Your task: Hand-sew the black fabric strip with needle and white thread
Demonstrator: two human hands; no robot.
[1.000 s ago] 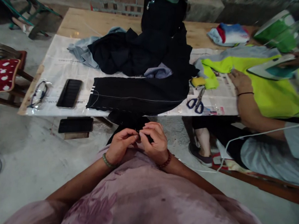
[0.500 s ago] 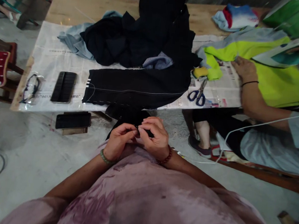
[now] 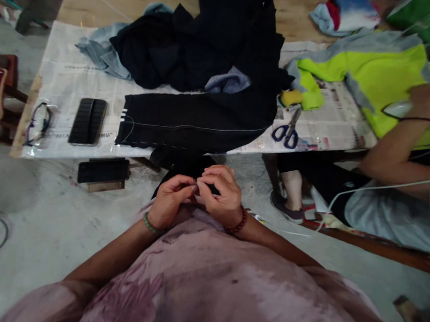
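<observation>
My left hand [image 3: 168, 200] is closed in a pinch, thumb against forefinger, in front of my waist. Close against it, my right hand [image 3: 220, 193] pinches too, its fingertips meeting those of the left. Whatever lies between the fingertips is too small to make out. Just beyond the hands, on the table edge, lies a black garment leg [image 3: 188, 122] with white stripes at its end and a pale thread along its length. Dark-blue-handled scissors [image 3: 286, 134] rest to the right of it, beside a yellow sponge-like piece [image 3: 291, 97].
A newspaper-covered table [image 3: 69, 82] bears a phone [image 3: 87, 121], glasses [image 3: 39, 123] and a heap of dark clothes [image 3: 163, 54]. Another phone [image 3: 104, 171] lies lower, on a stool. At right a co-worker's arm [image 3: 396, 144] works an iron [image 3: 397, 110] over a yellow-grey garment [image 3: 379, 69]; a white cord [image 3: 368, 187] trails.
My hands stay pinched together, almost unmoved. The view has shifted slightly. The co-worker's iron has come nearer the table's front edge, and their other hand has left the garment's left part.
</observation>
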